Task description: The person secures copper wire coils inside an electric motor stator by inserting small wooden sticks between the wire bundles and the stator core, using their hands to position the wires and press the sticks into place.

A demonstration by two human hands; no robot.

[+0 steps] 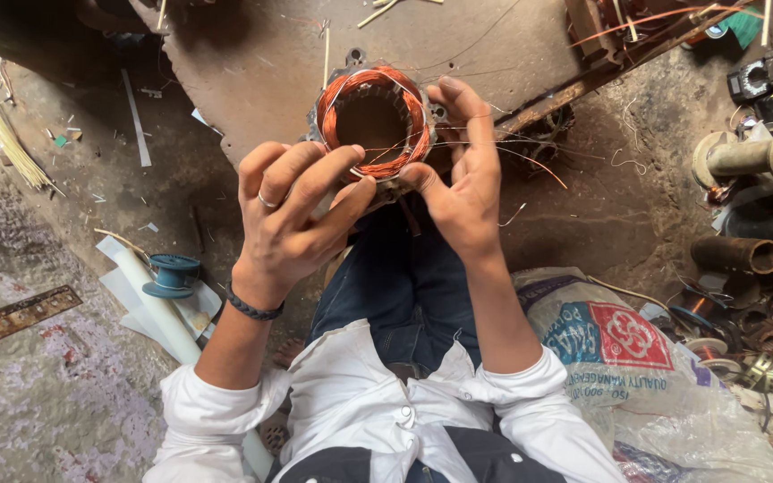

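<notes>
A round motor stator point(374, 118) wound with copper wire rests on my knees, its open bore facing up. My left hand point(293, 210) grips its near left rim, fingers curled over the copper coil, a ring on one finger and a dark band at the wrist. On the right side my right hand point(460, 174) holds the rim, thumb pressed against the coil and fingers reaching up along the edge. Thin loose copper strands point(530, 161) trail out to the right of the stator.
A blue spool point(170, 274) and white paper sheets point(158, 309) lie on the floor at left. A printed plastic sack point(646, 358) sits at right. Pipes, coils and metal parts point(749, 255) pile at the far right. A rusty metal plate point(252, 63) lies beyond the stator.
</notes>
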